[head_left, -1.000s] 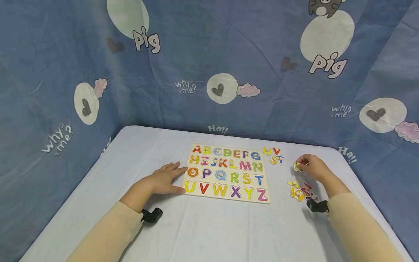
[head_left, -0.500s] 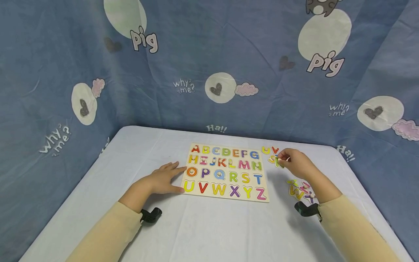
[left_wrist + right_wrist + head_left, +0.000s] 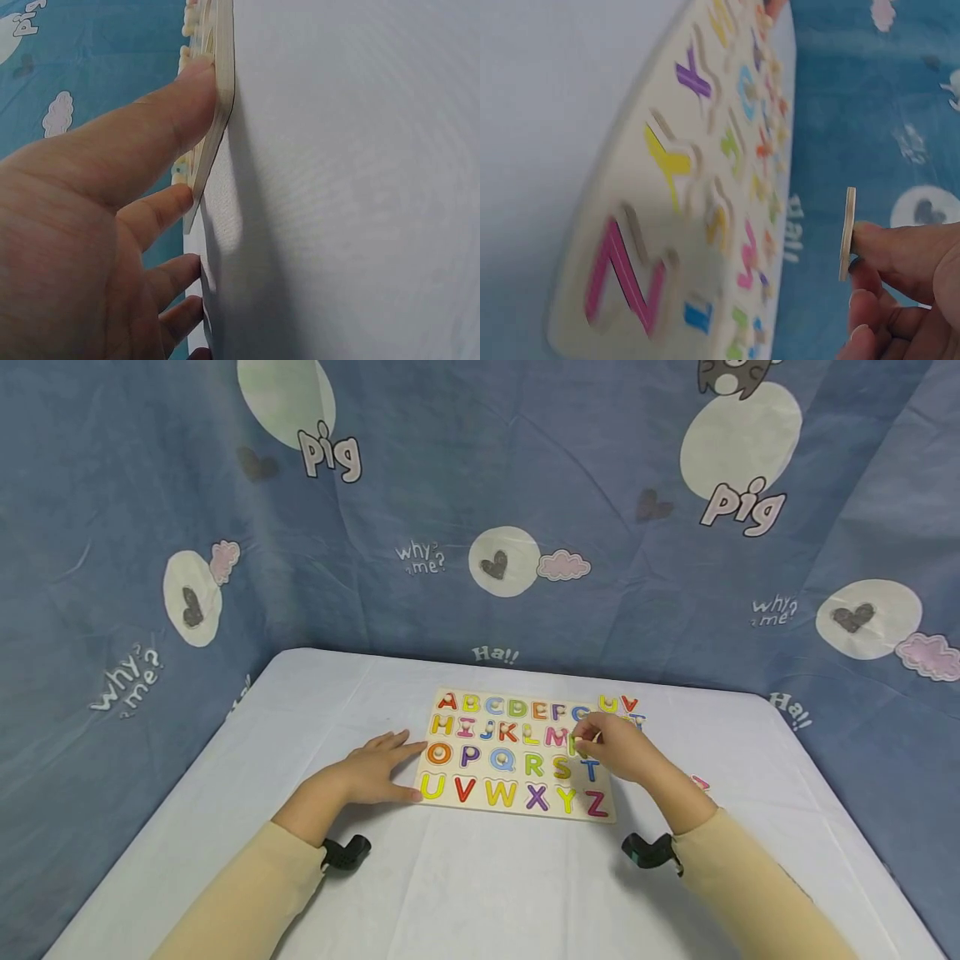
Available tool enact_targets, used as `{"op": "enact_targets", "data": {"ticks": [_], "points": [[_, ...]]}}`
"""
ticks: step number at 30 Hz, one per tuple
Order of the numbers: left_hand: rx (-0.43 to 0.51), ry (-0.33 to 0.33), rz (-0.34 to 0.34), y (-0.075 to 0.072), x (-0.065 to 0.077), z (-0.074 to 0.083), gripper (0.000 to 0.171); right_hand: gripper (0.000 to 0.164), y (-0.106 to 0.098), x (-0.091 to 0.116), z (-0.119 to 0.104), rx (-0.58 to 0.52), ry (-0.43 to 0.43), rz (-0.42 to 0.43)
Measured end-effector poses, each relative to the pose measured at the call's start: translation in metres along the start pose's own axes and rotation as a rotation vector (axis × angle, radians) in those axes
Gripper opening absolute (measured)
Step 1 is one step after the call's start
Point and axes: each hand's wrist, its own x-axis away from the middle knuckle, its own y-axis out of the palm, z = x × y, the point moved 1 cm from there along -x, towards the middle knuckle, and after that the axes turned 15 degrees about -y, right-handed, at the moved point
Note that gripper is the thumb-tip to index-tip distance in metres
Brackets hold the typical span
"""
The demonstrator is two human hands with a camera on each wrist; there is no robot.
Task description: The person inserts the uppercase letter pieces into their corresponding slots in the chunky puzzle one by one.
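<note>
A pale wooden alphabet puzzle board (image 3: 517,817) lies on the white table. My left hand (image 3: 375,772) rests at its left edge with fingers spread, and in the left wrist view the thumb (image 3: 184,105) lies against the board's side. Over the right part of the board, my right hand (image 3: 618,747) pinches a green letter puzzle piece (image 3: 574,745). In the right wrist view this piece (image 3: 847,234) appears edge-on between thumb and fingers, above the board's surface. Knobbed letters fill the upper rows through the Q; the R recess (image 3: 534,766) and those after it show bare printed letters.
Beyond the board's upper right corner lie a loose yellow U (image 3: 608,702), a red V (image 3: 630,703) and a blue T (image 3: 637,721), partly covered by the right hand. A pink piece (image 3: 701,782) peeks out beside the right forearm. Patterned blue fabric (image 3: 360,610) surrounds the table.
My right hand has carried the green letter piece leftward from the table's right side, past the loose letters, to over the board. My left hand stays at the board's edge.
</note>
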Motion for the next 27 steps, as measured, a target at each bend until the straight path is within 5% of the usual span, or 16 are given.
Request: {"op": "enact_targets", "data": {"ticks": [15,27], "points": [[0.011,0.008,0.003,0.0,0.001,-0.001,0.089,0.007,0.049,-0.03,-0.013,-0.024,-0.031,-0.078],[0.007,0.02,0.006,-0.001,0.001,-0.002,0.089,0.007,0.064,-0.039,-0.007,0.003,-0.014,-0.089]]}}
